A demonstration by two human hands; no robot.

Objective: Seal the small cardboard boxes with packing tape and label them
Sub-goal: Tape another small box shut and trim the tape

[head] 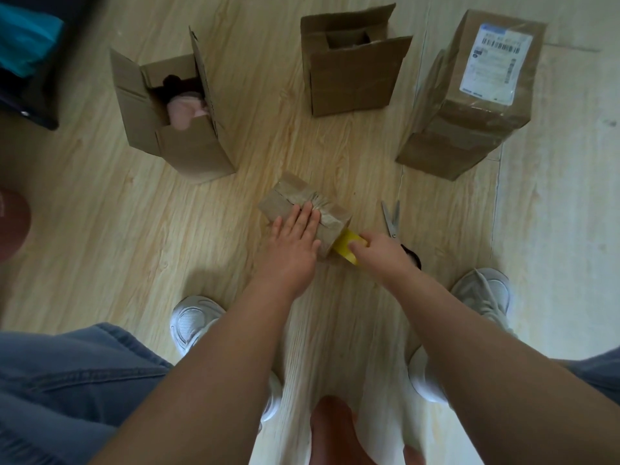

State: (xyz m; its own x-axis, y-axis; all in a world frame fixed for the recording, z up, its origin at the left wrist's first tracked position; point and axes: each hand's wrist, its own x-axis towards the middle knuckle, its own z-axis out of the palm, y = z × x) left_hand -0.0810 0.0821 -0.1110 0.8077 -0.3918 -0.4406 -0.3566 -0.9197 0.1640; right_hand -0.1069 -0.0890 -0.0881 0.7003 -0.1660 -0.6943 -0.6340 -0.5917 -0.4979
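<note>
Your left hand (295, 234) presses flat, fingers straight and together, on the small tape-wrapped brown cardboard box (303, 209) lying on the pale wood-grain floor (201, 229). Your right hand (379, 251) grips the yellow packing tape roll (347, 245) against the box's near end, steel scissors (392, 218) just beside it.

Scissors (392, 219) right of taped box (303, 213)

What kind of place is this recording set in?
Likely a room in a home rather than a packing station: the cardboard boxes stand directly on a pale wood-look floor, with household scissors lying beside them and no workbench in view.
</note>
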